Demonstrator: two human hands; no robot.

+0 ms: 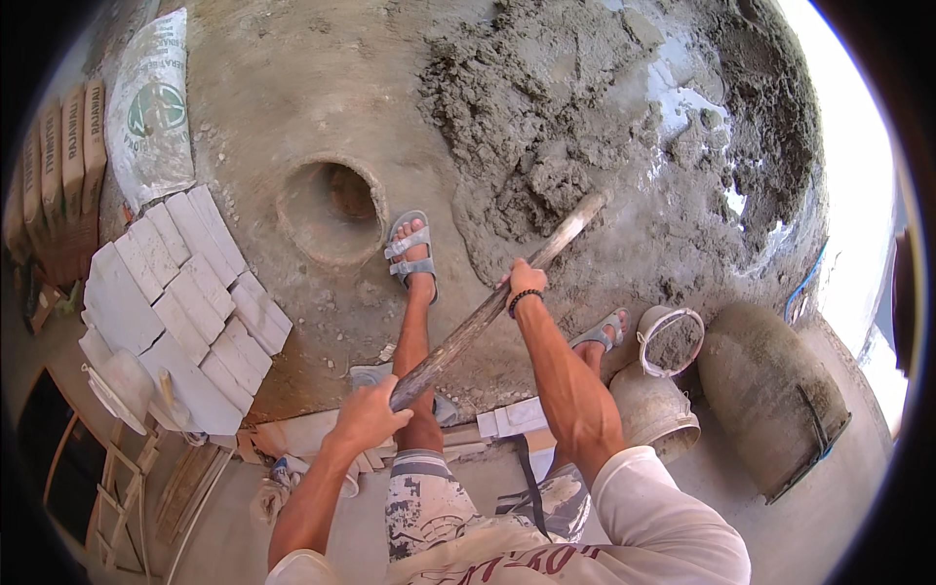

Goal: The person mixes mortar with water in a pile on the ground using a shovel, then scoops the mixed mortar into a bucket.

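Observation:
Both my hands grip a long, worn wooden tool handle (461,339) that slants from my lap side up to the far right. My left hand (370,414) is wrapped round its near end. Farther along, my right hand (525,283), with a dark beaded bracelet at the wrist, closes on the shaft. The far end reaches over the edge of a heap of wet grey mortar (546,107). No tool head can be made out there. Pale water pools among the lumps on the heap's right.
A round concrete-rimmed hole (331,213) lies beside my left sandal. Stacked white tiles (205,302), a white sack (151,112) and brown bags (73,151) stand left. Right of my right foot are a mortar-filled bucket (673,341), another bucket (653,414) and a large dirty drum (765,390).

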